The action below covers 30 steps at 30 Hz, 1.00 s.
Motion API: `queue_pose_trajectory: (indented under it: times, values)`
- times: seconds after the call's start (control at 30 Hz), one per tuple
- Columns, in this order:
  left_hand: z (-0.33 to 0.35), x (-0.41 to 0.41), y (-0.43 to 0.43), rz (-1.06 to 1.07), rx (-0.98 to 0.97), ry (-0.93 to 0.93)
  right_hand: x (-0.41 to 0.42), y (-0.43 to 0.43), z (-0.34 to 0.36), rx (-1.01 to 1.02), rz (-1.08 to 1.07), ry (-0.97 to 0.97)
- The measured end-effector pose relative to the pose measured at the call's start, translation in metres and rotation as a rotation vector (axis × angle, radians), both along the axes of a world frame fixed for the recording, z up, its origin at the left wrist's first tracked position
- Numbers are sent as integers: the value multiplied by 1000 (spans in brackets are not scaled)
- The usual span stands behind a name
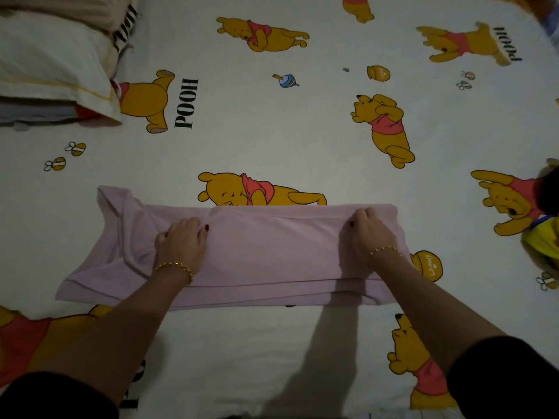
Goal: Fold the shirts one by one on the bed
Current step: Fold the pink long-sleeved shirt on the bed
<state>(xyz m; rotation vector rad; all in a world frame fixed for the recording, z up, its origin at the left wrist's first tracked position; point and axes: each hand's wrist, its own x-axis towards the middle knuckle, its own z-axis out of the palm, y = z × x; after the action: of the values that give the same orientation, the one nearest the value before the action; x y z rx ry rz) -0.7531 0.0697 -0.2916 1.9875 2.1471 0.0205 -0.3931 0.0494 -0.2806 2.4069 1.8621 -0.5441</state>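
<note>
— What place is this?
— A bedroom in a home. There is a bed (242, 343) with a cartoon bear sheet (272, 131), and a white pillow (51, 65) lies at its far left corner.

- One wide-angle camera, worn on the person's head, gives the only view of the scene.
- It faces forward and steeply down onto the white bed sheet printed with yellow bears (272, 131), which fills almost the whole frame.
- It sits near. The forearms enter from 7 and 5 o'clock, and the left hand (181, 240) and right hand (370, 232) hold the pale pink folded shirt (272, 255) just below the centre.
- The far field reaches the white pillow with yellow piping (51, 65) at 10 o'clock and a crumpled yellow garment (541, 246) at 3 o'clock.
</note>
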Motion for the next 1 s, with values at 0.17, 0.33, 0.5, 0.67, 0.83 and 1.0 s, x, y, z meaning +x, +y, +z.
queue_pose_trajectory:
  times: [0.17, 0.33, 0.5, 0.67, 0.83, 1.0]
  values:
    - [-7, -5, 2, 54, 30, -34, 8, 0, 2, 0, -44, -50]
    - [-4, -19, -7, -93, 178, -114, -21, -6, 2, 147, 31, 25]
    - [6, -66, -21, -346, 188, -72, -102, -22, -2, 171, 295, 130]
    - [4, -122, -22, -699, 109, 16, -184, -31, -4, 131, 644, 189]
    - [8, -146, -11, -820, 263, 25, -236, -36, -6, 200, 715, 132]
    - [20, -136, 1, -714, 193, 5, -246, -26, -2, 103, 581, 124]
